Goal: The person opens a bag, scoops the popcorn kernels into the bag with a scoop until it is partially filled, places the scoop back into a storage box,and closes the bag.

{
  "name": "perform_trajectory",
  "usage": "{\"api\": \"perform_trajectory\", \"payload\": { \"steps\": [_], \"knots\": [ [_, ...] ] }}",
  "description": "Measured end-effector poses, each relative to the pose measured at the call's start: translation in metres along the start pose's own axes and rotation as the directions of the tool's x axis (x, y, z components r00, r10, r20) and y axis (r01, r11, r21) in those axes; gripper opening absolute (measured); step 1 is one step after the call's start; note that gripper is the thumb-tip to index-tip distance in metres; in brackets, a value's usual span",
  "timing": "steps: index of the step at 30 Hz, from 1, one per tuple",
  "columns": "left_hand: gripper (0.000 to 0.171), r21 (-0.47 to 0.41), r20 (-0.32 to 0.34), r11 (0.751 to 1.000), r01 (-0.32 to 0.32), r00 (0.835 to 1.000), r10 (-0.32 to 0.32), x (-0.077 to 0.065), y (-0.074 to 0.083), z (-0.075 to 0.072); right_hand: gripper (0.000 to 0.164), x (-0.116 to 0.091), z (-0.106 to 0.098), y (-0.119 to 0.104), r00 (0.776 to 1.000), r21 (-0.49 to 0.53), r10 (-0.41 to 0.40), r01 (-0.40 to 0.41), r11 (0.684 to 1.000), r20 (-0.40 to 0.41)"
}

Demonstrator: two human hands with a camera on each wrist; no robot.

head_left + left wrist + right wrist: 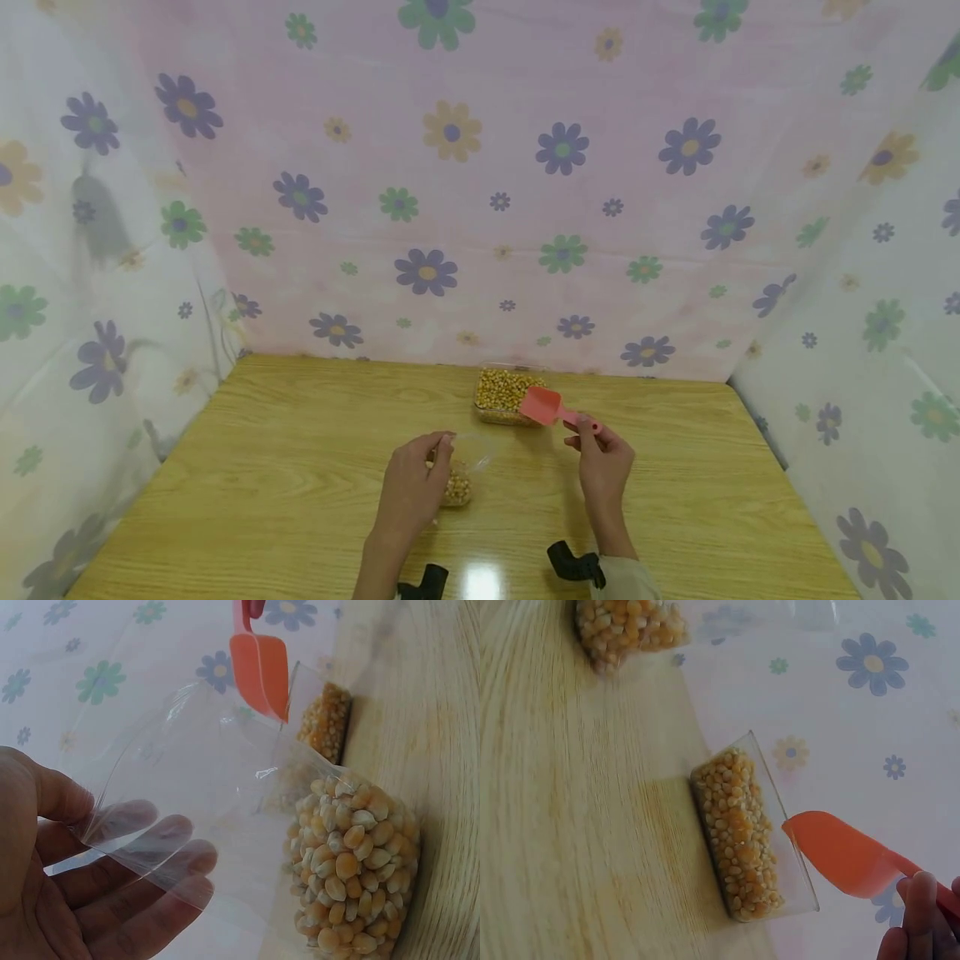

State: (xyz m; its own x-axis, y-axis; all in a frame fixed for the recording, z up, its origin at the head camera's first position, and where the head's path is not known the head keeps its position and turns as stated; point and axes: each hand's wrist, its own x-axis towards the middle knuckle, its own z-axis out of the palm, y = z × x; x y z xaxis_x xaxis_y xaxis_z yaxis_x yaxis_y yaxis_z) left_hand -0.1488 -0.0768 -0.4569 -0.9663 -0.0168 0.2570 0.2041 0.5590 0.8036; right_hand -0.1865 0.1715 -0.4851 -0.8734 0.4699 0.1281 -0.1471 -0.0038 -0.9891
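My left hand (411,483) pinches the top edge of a clear plastic bag (225,765) between thumb and fingers, with the fingers behind the film. Corn kernels (349,877) fill the bag's lower part, which stands on the table. My right hand (607,467) grips the handle of a red scoop (542,406). The scoop's blade is over the right side of a clear rectangular container (804,877), and no kernels show on it. Corn kernels (739,832) lie inside this container, behind and to the right of the bag.
Both stand on a light wood-grain table (300,450). A flower-printed cloth (480,167) rises behind the table and along both sides. Black wrist mounts (573,562) show near the front edge of the head view.
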Motion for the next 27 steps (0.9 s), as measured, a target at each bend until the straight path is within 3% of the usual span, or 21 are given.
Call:
{"api": "perform_trajectory", "payload": {
  "steps": [5, 10, 13, 22, 24, 27],
  "knots": [
    [0.032, 0.000, 0.001, 1.000, -0.018, 1.000, 0.018, -0.001, -0.001, -0.001, 0.025, 0.008, 0.008, 0.004, 0.996, -0.025, -0.093, 0.093, 0.995, 0.016],
    [0.035, -0.013, 0.002, 0.999, -0.045, 0.999, 0.045, -0.001, 0.001, -0.002, 0.018, 0.013, 0.015, 0.005, 0.976, -0.085, -0.213, 0.216, 0.973, 0.044],
    [0.035, -0.014, 0.001, 0.999, -0.047, 0.999, 0.048, -0.001, 0.002, -0.002, 0.017, 0.015, 0.021, 0.005, 0.967, -0.129, -0.245, 0.252, 0.959, 0.069],
    [0.034, -0.008, 0.004, 0.999, -0.050, 0.999, 0.050, 0.000, 0.000, -0.001, 0.043, 0.035, 0.036, 0.005, 0.956, -0.356, -0.245, 0.288, 0.889, 0.163],
    [0.034, -0.003, 0.000, 0.998, -0.056, 0.998, 0.056, 0.000, 0.000, -0.001, 0.043, 0.041, 0.038, 0.006, 0.959, -0.350, -0.231, 0.276, 0.895, 0.166],
    [0.035, 0.004, -0.005, 0.998, -0.064, 0.998, 0.064, 0.001, -0.001, -0.001, 0.038, 0.050, 0.040, 0.008, 0.979, -0.286, -0.134, 0.173, 0.942, 0.151]
  ]
}}
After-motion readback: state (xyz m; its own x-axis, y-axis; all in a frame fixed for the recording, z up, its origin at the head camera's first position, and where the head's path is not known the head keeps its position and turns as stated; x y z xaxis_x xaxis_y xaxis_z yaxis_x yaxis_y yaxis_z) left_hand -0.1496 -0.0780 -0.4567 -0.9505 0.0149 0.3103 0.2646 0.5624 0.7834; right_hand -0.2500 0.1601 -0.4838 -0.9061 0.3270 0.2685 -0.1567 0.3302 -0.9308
